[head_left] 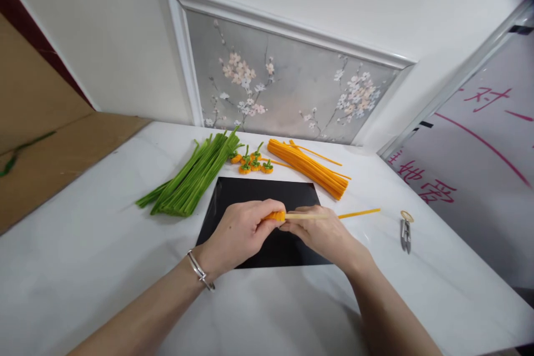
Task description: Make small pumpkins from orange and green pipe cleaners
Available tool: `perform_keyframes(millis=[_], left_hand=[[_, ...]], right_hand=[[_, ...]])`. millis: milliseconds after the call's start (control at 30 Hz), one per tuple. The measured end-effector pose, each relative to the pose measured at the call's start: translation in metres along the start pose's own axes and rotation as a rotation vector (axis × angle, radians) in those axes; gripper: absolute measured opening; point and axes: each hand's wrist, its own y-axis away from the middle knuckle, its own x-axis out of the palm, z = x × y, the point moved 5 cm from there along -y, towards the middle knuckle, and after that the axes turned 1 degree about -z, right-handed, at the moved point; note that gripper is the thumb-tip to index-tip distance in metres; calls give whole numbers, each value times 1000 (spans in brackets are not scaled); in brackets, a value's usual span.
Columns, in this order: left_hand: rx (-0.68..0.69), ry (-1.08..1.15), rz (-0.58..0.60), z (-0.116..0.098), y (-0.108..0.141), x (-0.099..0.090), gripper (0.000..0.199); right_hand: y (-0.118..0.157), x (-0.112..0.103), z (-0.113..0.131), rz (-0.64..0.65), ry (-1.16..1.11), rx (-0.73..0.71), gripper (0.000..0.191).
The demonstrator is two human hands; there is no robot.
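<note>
Above a black mat (262,253), my left hand (242,231) is closed on an orange coil (276,216) at the end of a pale wooden stick (306,216). Close beside it, my right hand (323,233) is closed around the stick. An orange fuzzy stem (359,213) sticks out to the right from behind my right hand; whether those fingers also pinch it is hidden. Several small orange pieces with green tops (255,164) lie behind the mat, between a bundle of green stems (196,178) and a bundle of orange stems (308,167).
Small metal snips (406,233) with a ring lie on the white marble table (146,283) at the right. A framed floral panel (287,83) is on the wall behind. A whiteboard (475,150) with red writing stands at the right, and brown board (45,144) at the left.
</note>
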Motion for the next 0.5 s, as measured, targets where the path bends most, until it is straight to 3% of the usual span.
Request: perform_keyframes(millis=[233,500], left_hand=[[-19,-42,-48,4,-2,-4,19],[-74,51,-50,7,-3,-4,17]], right_hand=[[6,2,-8,47,1,96,24],[9,-1,0,44,-33,34,31]])
